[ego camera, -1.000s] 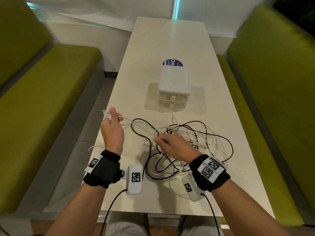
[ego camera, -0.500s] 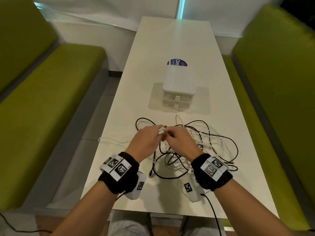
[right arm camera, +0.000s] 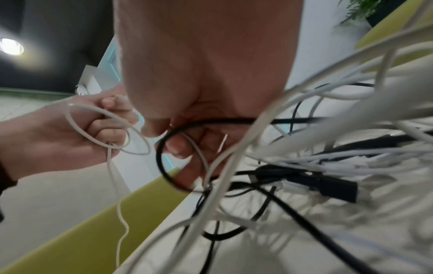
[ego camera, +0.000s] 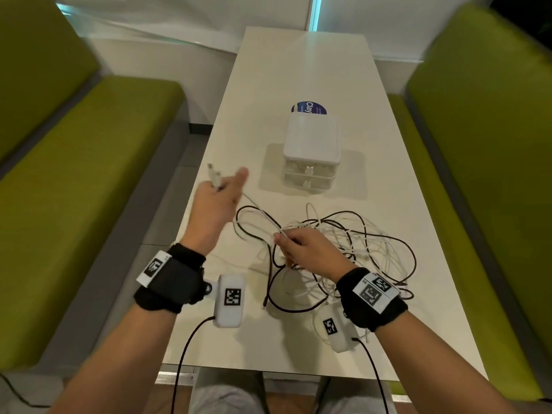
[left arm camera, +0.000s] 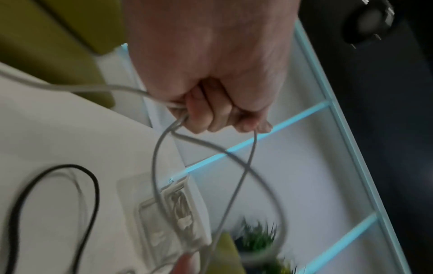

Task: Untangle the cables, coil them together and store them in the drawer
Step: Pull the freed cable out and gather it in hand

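Setting: long white table between two green benches, white wall at the far end.
Landmark: small white drawer unit on the table's middle; its two drawers are closed, a blue round sticker just behind it.
Cable tangle: black and white cables lie in a loose heap on the table, on the near side of the drawer unit — loops crossing each other, a black plug end visible in the right wrist view.
Left hand: left hand raised to the near left of the drawer unit; fingers curled into a fist round a white cable, its connector end sticking up out of the fist, thumb extended.
Right hand: right hand over the heap's near-left part, nearer than the drawer unit; fingertips pinch the same white cable — the strand runs taut between the two hands.
Wrists: black bands with printed markers on both.
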A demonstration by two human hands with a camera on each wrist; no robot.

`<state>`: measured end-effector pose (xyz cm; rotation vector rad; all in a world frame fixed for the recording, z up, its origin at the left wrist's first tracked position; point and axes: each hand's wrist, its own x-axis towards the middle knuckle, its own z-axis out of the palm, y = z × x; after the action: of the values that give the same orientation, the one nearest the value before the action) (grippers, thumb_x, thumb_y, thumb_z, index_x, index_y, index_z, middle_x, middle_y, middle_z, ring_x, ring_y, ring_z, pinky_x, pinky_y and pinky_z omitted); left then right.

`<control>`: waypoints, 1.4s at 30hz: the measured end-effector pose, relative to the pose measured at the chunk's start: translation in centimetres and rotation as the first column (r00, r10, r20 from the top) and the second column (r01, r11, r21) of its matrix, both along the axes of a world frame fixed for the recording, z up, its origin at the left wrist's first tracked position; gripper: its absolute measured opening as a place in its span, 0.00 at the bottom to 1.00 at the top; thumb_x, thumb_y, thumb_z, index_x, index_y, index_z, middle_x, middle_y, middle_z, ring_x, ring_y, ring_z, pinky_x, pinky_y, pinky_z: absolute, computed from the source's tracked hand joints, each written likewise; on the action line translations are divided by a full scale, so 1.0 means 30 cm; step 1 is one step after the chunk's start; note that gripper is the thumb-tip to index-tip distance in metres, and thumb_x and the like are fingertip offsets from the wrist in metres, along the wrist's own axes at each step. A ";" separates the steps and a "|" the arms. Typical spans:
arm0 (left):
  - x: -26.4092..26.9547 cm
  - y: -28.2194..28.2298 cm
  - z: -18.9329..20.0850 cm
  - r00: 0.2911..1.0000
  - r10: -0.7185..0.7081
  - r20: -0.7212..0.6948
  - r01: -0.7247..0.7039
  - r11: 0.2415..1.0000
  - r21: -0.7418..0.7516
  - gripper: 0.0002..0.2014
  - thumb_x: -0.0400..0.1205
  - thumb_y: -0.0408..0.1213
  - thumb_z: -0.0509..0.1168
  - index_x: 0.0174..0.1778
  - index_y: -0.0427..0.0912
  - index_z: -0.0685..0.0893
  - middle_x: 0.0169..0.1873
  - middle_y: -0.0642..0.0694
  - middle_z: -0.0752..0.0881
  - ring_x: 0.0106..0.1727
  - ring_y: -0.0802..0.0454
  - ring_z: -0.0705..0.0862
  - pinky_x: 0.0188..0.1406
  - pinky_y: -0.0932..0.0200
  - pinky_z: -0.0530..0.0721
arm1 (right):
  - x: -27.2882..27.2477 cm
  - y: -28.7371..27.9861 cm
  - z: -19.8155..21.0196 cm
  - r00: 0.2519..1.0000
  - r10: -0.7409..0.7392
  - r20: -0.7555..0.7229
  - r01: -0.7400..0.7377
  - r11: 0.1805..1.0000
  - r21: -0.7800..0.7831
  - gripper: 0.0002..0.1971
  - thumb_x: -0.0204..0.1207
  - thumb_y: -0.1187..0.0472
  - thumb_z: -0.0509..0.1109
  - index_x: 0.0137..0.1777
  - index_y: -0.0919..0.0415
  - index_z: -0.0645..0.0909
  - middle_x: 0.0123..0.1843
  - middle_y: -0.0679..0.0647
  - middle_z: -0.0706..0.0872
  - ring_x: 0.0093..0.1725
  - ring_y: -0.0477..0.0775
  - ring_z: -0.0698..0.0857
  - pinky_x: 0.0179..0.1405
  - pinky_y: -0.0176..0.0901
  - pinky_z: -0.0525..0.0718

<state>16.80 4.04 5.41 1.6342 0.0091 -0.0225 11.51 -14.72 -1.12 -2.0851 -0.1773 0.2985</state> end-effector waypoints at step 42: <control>0.070 0.172 -0.157 0.997 0.056 0.044 -0.070 0.668 0.741 0.14 0.87 0.34 0.56 0.46 0.38 0.88 0.45 0.49 0.88 0.51 0.44 0.84 0.46 0.53 0.77 | -0.023 -0.020 -0.029 0.988 -0.104 -0.118 0.116 0.989 0.096 0.15 0.89 0.54 0.57 0.43 0.57 0.80 0.25 0.41 0.71 0.26 0.45 0.71 0.33 0.44 0.72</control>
<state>18.88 9.20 0.69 2.4688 0.0699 0.0589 10.83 -15.34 -1.98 -1.9620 -0.0095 0.3316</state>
